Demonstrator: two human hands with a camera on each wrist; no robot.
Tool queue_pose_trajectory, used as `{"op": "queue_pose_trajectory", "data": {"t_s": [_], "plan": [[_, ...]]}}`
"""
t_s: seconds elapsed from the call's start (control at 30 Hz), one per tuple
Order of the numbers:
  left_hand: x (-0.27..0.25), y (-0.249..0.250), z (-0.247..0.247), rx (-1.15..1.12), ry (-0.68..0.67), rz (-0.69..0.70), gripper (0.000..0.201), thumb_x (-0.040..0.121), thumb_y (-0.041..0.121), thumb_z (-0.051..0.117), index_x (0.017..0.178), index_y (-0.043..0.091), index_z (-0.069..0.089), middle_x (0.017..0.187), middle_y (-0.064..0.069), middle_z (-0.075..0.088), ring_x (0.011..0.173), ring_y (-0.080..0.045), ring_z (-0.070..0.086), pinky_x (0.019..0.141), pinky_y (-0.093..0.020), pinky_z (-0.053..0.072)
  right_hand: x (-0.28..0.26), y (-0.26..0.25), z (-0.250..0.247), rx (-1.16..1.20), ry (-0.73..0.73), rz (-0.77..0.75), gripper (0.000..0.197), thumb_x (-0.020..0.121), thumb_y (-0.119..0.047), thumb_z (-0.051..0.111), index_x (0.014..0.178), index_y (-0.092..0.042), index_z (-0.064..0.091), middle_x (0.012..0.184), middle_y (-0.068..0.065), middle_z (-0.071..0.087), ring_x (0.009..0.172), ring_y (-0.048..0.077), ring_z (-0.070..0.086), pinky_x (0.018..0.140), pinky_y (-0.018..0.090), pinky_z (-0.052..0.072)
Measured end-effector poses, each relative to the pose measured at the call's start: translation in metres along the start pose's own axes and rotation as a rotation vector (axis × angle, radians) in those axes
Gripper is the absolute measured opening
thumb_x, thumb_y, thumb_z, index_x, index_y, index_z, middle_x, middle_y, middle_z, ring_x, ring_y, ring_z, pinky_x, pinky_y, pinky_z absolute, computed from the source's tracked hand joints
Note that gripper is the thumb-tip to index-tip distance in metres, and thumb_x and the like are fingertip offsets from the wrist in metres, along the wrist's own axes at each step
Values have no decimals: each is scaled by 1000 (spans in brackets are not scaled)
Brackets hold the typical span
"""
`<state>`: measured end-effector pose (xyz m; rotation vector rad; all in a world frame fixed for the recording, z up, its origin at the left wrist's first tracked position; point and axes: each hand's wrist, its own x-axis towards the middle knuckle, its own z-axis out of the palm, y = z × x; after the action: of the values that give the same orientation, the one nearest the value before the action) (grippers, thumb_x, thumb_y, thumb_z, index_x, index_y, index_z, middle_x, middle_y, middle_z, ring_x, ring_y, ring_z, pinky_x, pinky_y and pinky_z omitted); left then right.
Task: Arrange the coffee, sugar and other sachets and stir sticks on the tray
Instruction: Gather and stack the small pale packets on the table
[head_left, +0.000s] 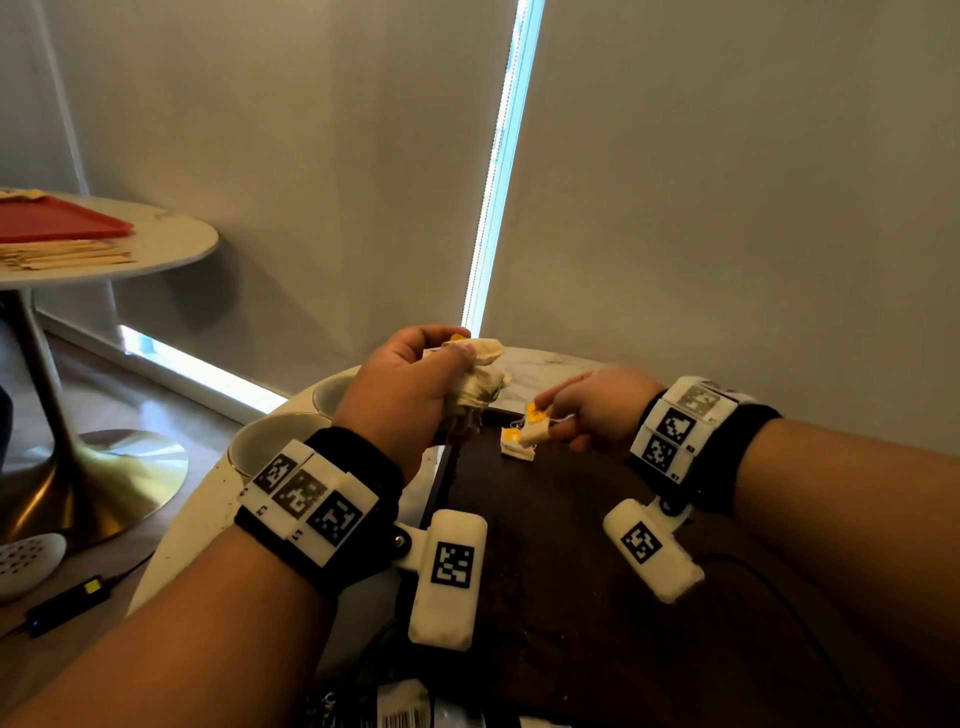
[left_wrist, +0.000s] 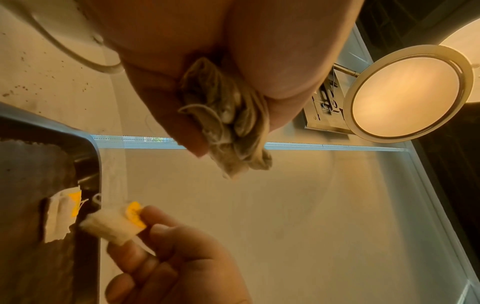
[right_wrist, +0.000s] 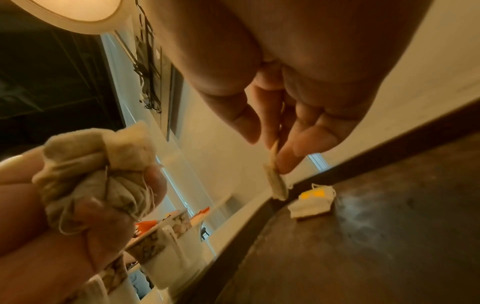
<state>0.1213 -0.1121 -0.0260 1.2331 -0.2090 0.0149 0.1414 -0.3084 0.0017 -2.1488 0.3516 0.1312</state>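
Note:
My left hand (head_left: 415, 384) grips a bunch of several pale tea bags (head_left: 480, 379) above the far left corner of the dark tray (head_left: 597, 545); the bunch (left_wrist: 231, 125) also shows in the left wrist view. My right hand (head_left: 587, 410) pinches one tea bag with a yellow tag (head_left: 535, 423) just above the tray's far edge, and the same bag (left_wrist: 116, 222) hangs from the fingertips (right_wrist: 284, 162). Another tea bag with a yellow tag (head_left: 514, 444) lies flat on the tray (right_wrist: 389, 236), seen again as a small white bag (right_wrist: 311, 202).
White cups (head_left: 283, 441) stand left of the tray on the round marble table (head_left: 545, 364). A second round table (head_left: 171, 244) at far left carries a red tray (head_left: 57, 221) and wooden stir sticks (head_left: 67, 254). Window blinds hang behind. A cable and adapter (head_left: 67, 603) lie on the floor.

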Motion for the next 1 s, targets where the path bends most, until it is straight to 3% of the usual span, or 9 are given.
{"op": "queue_pose_trajectory", "data": {"t_s": [0.13,0.27,0.4,0.53,0.67,0.77,0.87,1.0], "plan": [[0,0,0,-2,-1,-4,15,97,18,63,111,20,65,81,1,77,70,-17,75,51,-30,55,5,11,13,40,-35,65,22,90,4,55,90,-10,72,100,16,72,75,19,70,67,30,54],[0,-1,0,20,5,1,16,96,20,64,112,20,66,91,-4,76,74,-21,75,55,-34,57,6,15,16,31,-111,68,24,90,6,57,93,-12,72,105,13,69,90,22,71,78,32,57],[0,-1,0,25,7,2,18,96,21,65,114,20,65,99,-8,75,76,-21,75,54,-33,56,6,16,17,40,-164,96,27,92,7,54,101,-13,71,108,15,67,77,18,69,58,25,55],[-1,-1,0,38,-4,-3,16,97,22,64,113,22,65,98,-6,74,74,-18,75,56,-34,58,11,20,19,-83,-89,64,30,89,5,58,94,-21,72,113,11,68,97,23,69,64,27,51],[-1,-1,1,26,-2,-3,16,96,20,64,112,21,65,95,-6,75,73,-20,75,53,-32,57,13,20,17,-120,-58,53,30,89,2,60,101,-22,73,113,8,69,101,22,67,63,26,49],[-1,-2,1,23,2,-1,15,96,19,64,111,20,65,89,-4,76,74,-21,75,52,-32,56,14,19,15,-156,-50,37,30,89,0,61,107,-22,72,112,5,69,96,18,66,59,25,48],[0,-2,1,21,4,6,16,96,18,65,112,19,66,85,-3,77,74,-22,75,52,-32,56,15,18,15,-162,-51,36,26,88,-1,63,101,-23,72,111,7,69,88,16,65,56,25,49],[0,-2,1,35,6,8,16,96,19,65,111,20,66,85,-2,77,74,-21,75,54,-33,57,15,19,16,-222,-56,37,25,88,-6,66,105,-25,69,107,8,70,83,16,65,64,27,54]]}}
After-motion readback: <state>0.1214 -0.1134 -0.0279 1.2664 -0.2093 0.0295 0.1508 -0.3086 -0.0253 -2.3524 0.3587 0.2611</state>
